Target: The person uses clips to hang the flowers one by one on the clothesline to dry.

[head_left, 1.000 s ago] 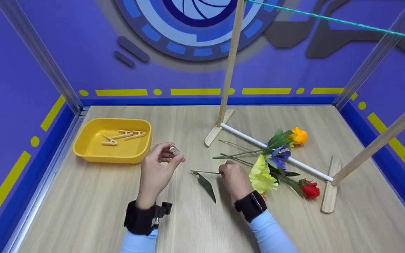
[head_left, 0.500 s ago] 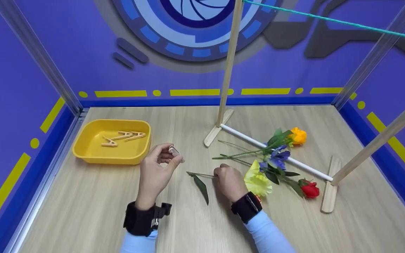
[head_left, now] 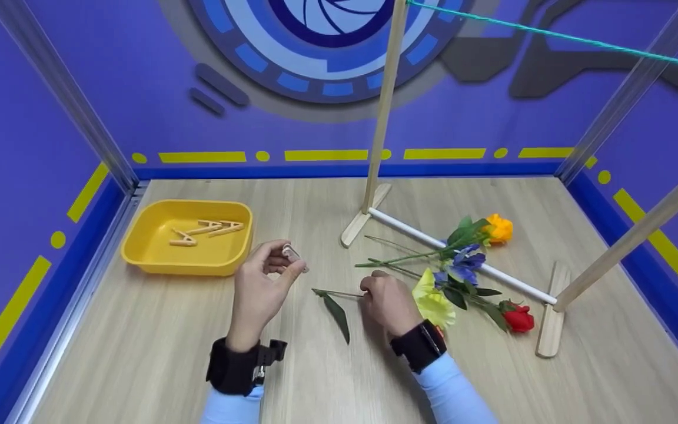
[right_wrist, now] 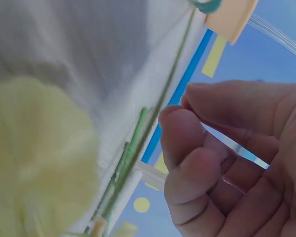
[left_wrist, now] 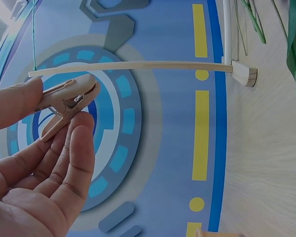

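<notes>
My left hand (head_left: pixel 261 294) pinches a wooden clothespin (left_wrist: pixel 69 96) between thumb and fingers, its handles under thumb and fingertips and its mouth pointing away. Beside the stem (head_left: pixel 339 292) of a yellow artificial flower (head_left: pixel 433 303) is my right hand (head_left: pixel 391 301). The right wrist view shows that hand's fingers loosely curled, thumb near the index fingertip, with no object visible between them. In that view the stem runs just left of the fingertips, and the yellow petals (right_wrist: pixel 44 153) look blurred and close. A long green leaf (head_left: pixel 337 318) lies between the hands.
A yellow tub (head_left: pixel 187 266) at the left holds several clothespins (head_left: pixel 183 239). Orange (head_left: pixel 498 228), blue (head_left: pixel 465 265) and red (head_left: pixel 518 318) flowers lie across the white bar (head_left: pixel 404 226) of a wooden stand (head_left: pixel 383 118). A green cord (head_left: pixel 551 30) stretches above.
The yellow flower, with its stem and leaf, shifted slightly left along with my right hand. That hand then drew back a little to the right, while the stem stayed. My left hand barely moved.
</notes>
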Action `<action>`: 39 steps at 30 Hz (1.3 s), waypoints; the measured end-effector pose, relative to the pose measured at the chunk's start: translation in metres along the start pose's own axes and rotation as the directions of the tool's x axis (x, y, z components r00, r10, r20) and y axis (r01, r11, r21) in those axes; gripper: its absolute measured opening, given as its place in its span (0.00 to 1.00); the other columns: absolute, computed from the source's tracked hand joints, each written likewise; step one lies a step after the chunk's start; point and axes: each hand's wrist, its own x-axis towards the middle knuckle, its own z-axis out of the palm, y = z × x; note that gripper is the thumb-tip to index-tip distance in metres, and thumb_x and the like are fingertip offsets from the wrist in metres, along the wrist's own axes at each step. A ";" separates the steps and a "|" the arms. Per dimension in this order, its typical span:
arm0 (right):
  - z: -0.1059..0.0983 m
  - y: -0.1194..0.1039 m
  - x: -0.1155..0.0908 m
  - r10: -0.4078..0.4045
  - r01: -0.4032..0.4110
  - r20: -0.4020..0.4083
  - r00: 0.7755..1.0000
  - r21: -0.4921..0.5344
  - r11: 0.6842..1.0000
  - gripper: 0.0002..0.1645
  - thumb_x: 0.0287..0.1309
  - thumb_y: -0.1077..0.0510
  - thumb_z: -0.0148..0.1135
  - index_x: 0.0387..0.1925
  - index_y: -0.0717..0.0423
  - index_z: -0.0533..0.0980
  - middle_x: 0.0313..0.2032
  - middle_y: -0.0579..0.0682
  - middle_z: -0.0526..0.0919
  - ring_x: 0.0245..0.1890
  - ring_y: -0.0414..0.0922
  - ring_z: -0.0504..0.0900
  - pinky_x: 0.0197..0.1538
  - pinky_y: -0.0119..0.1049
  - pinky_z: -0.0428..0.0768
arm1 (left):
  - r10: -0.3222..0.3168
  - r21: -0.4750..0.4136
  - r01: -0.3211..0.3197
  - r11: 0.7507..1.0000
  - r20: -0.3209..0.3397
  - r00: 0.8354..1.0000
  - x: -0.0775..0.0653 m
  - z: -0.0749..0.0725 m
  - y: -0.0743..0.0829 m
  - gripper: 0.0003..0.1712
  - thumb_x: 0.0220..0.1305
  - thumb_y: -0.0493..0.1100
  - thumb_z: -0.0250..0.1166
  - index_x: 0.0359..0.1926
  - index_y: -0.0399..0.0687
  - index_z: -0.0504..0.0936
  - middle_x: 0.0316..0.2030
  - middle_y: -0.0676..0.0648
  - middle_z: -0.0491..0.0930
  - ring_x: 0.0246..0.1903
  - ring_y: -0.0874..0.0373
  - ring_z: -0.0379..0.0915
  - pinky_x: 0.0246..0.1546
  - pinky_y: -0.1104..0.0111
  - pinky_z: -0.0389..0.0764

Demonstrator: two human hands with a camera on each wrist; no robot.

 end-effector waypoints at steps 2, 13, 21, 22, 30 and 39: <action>-0.003 0.001 0.000 -0.002 0.002 -0.002 1.000 0.002 1.000 0.15 0.40 0.75 0.67 0.17 0.53 0.76 0.20 0.47 0.75 0.20 0.45 0.77 0.22 0.38 0.74 | 0.000 0.002 0.000 1.000 0.001 1.000 0.000 0.000 0.000 0.21 0.60 0.38 0.77 0.52 0.33 0.83 0.38 0.44 0.85 0.36 0.54 0.83 0.40 0.73 0.83; -0.011 0.006 0.002 -0.005 0.003 0.033 0.999 0.058 0.998 0.13 0.42 0.75 0.67 0.21 0.55 0.77 0.23 0.49 0.78 0.23 0.44 0.76 0.24 0.35 0.75 | -0.004 0.007 0.004 1.000 -0.001 1.000 0.000 0.000 0.000 0.20 0.60 0.37 0.77 0.51 0.33 0.83 0.38 0.44 0.85 0.35 0.53 0.83 0.40 0.73 0.83; -0.002 0.010 0.001 -0.031 0.028 0.056 0.998 0.040 0.999 0.11 0.41 0.74 0.72 0.21 0.58 0.80 0.24 0.50 0.78 0.26 0.49 0.81 0.29 0.41 0.82 | -0.012 0.002 0.012 1.000 0.003 1.000 0.001 0.001 0.000 0.20 0.60 0.37 0.77 0.51 0.33 0.83 0.38 0.44 0.85 0.35 0.54 0.83 0.40 0.73 0.83; -0.001 0.011 0.001 -0.031 0.029 0.063 0.998 0.035 0.999 0.11 0.42 0.74 0.72 0.20 0.58 0.80 0.24 0.50 0.78 0.26 0.49 0.81 0.29 0.41 0.82 | -0.012 0.002 0.012 1.000 0.003 1.000 0.001 0.001 0.000 0.20 0.60 0.37 0.77 0.51 0.33 0.83 0.38 0.44 0.85 0.35 0.54 0.83 0.40 0.73 0.83; 0.006 0.014 -0.001 -0.043 0.043 0.065 0.997 -0.004 0.999 0.14 0.41 0.75 0.69 0.15 0.55 0.78 0.20 0.50 0.76 0.24 0.51 0.80 0.26 0.44 0.77 | -0.017 0.003 0.017 1.000 0.010 1.000 0.002 0.001 0.000 0.21 0.60 0.38 0.77 0.51 0.33 0.83 0.38 0.44 0.85 0.36 0.54 0.83 0.40 0.73 0.83; -0.001 0.013 0.000 -0.003 0.001 0.081 0.997 0.020 1.000 0.12 0.43 0.73 0.72 0.18 0.55 0.82 0.21 0.49 0.78 0.23 0.50 0.81 0.26 0.43 0.79 | 0.003 0.015 -0.003 1.000 -0.006 1.000 0.002 0.001 -0.003 0.20 0.59 0.35 0.77 0.50 0.32 0.83 0.37 0.44 0.85 0.35 0.53 0.83 0.39 0.73 0.83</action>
